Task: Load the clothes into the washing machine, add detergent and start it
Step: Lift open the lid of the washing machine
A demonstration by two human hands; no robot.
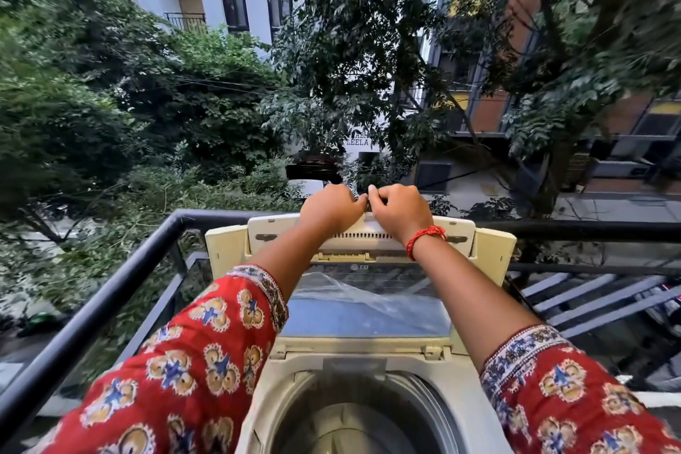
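With both arms stretched over the open cream top-loading washing machine [365, 372], meeting at the far upper edge of its raised, folded cream plastic lid [361, 232]; left hand [329, 208] and right hand [400, 210] curled, fingertips almost touching, pinching something small at that edge, too hidden to name; equally near it, neither hand favoured. Long axis of lid edge running left to right, beside the black metal balcony railing [110, 287]. Grey drum [353, 420] lying below and back toward the body, apparently bare; no clothes or detergent in view; loading probably not yet begun; next reach likely backward and down.
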